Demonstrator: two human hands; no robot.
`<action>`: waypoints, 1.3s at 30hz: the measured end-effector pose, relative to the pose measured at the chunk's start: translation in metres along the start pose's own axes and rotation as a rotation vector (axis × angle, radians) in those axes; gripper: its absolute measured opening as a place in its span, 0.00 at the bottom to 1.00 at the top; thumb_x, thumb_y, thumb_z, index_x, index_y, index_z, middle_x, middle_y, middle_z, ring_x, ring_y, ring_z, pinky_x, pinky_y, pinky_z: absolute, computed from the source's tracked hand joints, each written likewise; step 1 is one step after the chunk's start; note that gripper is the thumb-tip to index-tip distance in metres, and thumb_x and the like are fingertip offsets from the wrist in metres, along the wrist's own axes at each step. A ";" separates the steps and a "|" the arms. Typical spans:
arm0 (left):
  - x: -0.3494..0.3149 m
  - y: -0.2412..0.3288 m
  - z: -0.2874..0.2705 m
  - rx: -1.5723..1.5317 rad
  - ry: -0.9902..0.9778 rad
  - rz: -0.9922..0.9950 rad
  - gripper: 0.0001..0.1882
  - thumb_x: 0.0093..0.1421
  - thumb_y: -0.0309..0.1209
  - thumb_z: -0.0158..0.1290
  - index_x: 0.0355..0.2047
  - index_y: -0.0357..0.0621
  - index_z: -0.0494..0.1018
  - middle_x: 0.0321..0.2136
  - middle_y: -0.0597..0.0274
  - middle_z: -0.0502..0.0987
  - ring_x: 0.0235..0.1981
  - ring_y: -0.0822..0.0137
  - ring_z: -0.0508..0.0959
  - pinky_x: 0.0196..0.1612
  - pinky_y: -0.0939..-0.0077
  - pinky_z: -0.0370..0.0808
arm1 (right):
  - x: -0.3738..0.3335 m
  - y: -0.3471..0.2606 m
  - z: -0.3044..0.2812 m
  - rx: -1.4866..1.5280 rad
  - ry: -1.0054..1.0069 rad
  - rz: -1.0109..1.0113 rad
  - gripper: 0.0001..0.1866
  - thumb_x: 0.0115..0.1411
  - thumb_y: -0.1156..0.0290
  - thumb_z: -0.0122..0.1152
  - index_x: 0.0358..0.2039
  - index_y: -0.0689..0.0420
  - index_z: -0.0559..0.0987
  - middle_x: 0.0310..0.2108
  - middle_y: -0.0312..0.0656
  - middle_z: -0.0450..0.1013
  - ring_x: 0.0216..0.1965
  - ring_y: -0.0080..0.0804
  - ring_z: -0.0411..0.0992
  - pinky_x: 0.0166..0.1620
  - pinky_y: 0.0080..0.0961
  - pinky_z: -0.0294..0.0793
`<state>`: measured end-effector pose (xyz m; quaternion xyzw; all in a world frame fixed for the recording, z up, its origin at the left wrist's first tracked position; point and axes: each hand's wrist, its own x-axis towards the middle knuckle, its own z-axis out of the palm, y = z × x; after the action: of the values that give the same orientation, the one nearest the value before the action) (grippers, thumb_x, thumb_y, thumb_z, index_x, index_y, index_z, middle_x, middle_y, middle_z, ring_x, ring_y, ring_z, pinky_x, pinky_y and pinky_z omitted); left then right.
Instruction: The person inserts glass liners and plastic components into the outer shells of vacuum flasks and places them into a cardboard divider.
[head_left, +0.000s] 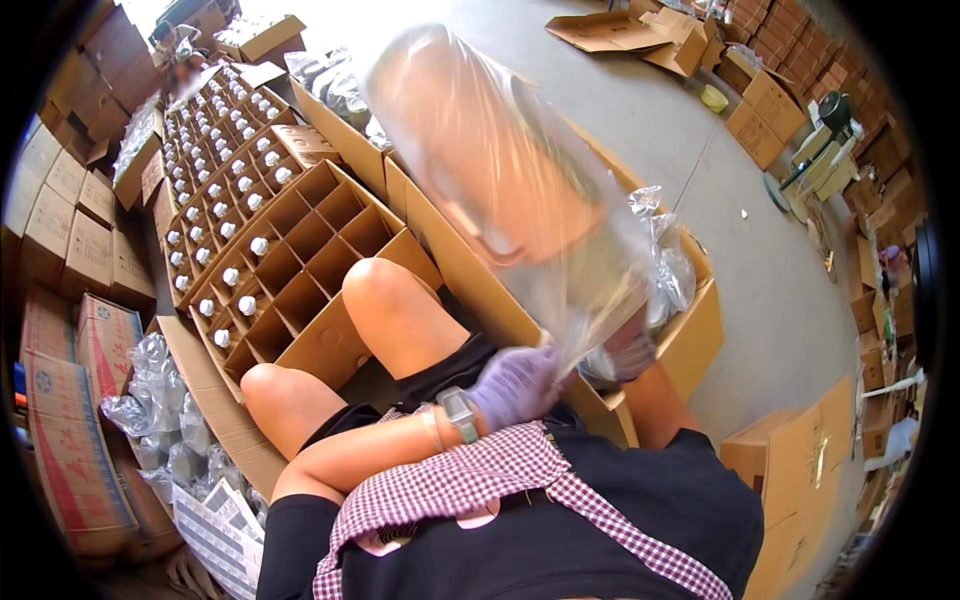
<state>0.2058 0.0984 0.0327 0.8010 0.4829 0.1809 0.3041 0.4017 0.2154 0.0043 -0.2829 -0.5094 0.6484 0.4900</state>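
A large clear plastic bag (500, 150) rises in front of me, blurred by motion, with peach and brown tones showing through it. My left hand (515, 388), in a purple knit glove, is closed on the bag's gathered lower end. My right hand (628, 358), gloved too, is beside or behind the bag's lower right part; its fingers are smeared and partly hidden. Under the bag is an open cardboard box (690, 345) holding crumpled clear plastic (668, 265). Before my knees stands a divided carton (335, 235) with some white-capped bottles (231, 276) and several vacant cells.
More cartons of white-capped bottles (215, 130) stretch away at the far left. Bagged items (165, 400) fill a box by my left side, near printed sheets (215, 530). Stacked boxes (80, 420) line the left. A flattened carton (800, 480) lies at right; a green fan (835, 110) stands beyond.
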 end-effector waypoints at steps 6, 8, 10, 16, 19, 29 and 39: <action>0.012 -0.012 -0.012 -0.186 0.256 0.387 0.27 0.66 0.42 0.57 0.60 0.41 0.70 0.57 0.44 0.71 0.57 0.43 0.74 0.59 0.56 0.73 | 0.068 -0.098 -0.041 -0.716 0.098 -0.147 0.41 0.43 0.65 0.71 0.61 0.59 0.71 0.53 0.41 0.74 0.54 0.33 0.72 0.58 0.31 0.72; 0.007 -0.021 -0.018 -0.263 0.210 0.251 0.29 0.65 0.43 0.58 0.62 0.41 0.69 0.56 0.45 0.73 0.56 0.44 0.75 0.59 0.58 0.73 | 0.112 -0.133 -0.015 -1.179 -0.079 -0.213 0.42 0.36 0.62 0.69 0.57 0.58 0.74 0.46 0.50 0.77 0.49 0.42 0.77 0.56 0.34 0.74; 0.004 -0.034 -0.024 -0.305 0.123 0.146 0.27 0.66 0.42 0.57 0.61 0.41 0.70 0.54 0.46 0.74 0.54 0.45 0.76 0.58 0.58 0.73 | 0.171 -0.140 -0.002 -1.432 -0.387 -0.256 0.45 0.36 0.57 0.71 0.59 0.60 0.74 0.48 0.53 0.78 0.48 0.46 0.77 0.55 0.35 0.74; -0.007 -0.063 -0.036 -0.451 0.114 0.072 0.23 0.67 0.38 0.56 0.59 0.40 0.72 0.49 0.48 0.77 0.51 0.49 0.78 0.56 0.62 0.74 | 0.347 -0.043 0.063 -1.253 -0.837 0.599 0.52 0.40 0.62 0.76 0.68 0.53 0.66 0.47 0.49 0.76 0.42 0.38 0.78 0.37 0.30 0.82; -0.019 -0.077 -0.056 -0.462 0.193 0.043 0.21 0.67 0.34 0.56 0.57 0.38 0.73 0.48 0.48 0.78 0.50 0.50 0.79 0.56 0.64 0.75 | 0.370 0.077 0.078 -1.509 -0.902 0.005 0.51 0.38 0.50 0.74 0.65 0.50 0.70 0.51 0.52 0.76 0.51 0.49 0.76 0.56 0.40 0.75; -0.111 -0.136 -0.109 -0.829 0.640 -0.258 0.19 0.69 0.29 0.50 0.56 0.27 0.72 0.49 0.51 0.77 0.55 0.59 0.78 0.62 0.66 0.71 | 0.313 0.133 0.047 -1.376 -1.020 -0.233 0.42 0.38 0.56 0.70 0.59 0.44 0.75 0.62 0.50 0.67 0.65 0.51 0.66 0.65 0.41 0.68; -0.096 -0.155 -0.109 -0.715 0.855 -0.427 0.17 0.73 0.32 0.47 0.53 0.31 0.75 0.43 0.53 0.81 0.43 0.64 0.80 0.51 0.67 0.77 | 0.250 0.181 0.138 -1.814 -0.376 0.119 0.32 0.53 0.53 0.60 0.59 0.49 0.74 0.59 0.49 0.68 0.61 0.49 0.67 0.59 0.53 0.70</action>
<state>-0.0053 0.1015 0.0126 0.3901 0.6222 0.5734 0.3631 0.1290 0.3934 -0.0879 -0.4737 -0.8775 0.0611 -0.0434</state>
